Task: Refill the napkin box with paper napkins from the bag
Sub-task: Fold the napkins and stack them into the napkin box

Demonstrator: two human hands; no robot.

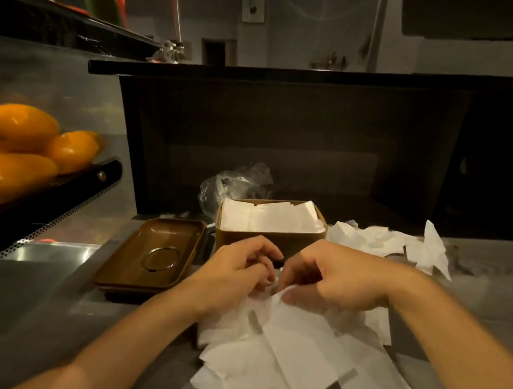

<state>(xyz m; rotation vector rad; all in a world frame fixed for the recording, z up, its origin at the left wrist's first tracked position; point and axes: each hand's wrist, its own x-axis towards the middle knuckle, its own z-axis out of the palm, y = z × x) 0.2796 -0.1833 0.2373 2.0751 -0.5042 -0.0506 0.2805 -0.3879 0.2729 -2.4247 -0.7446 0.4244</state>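
— What's on the bench [478, 305] from where you sit?

— I see the brown napkin box [270, 240] at the middle, full of white sheets, with its lid [154, 254] lying upturned just to its left. A crumpled clear bag [236, 185] sits behind the box.

— And the paper?

— Loose napkins [302, 357] are spread at the near edge, and more crumpled ones [389, 241] lie right of the box.
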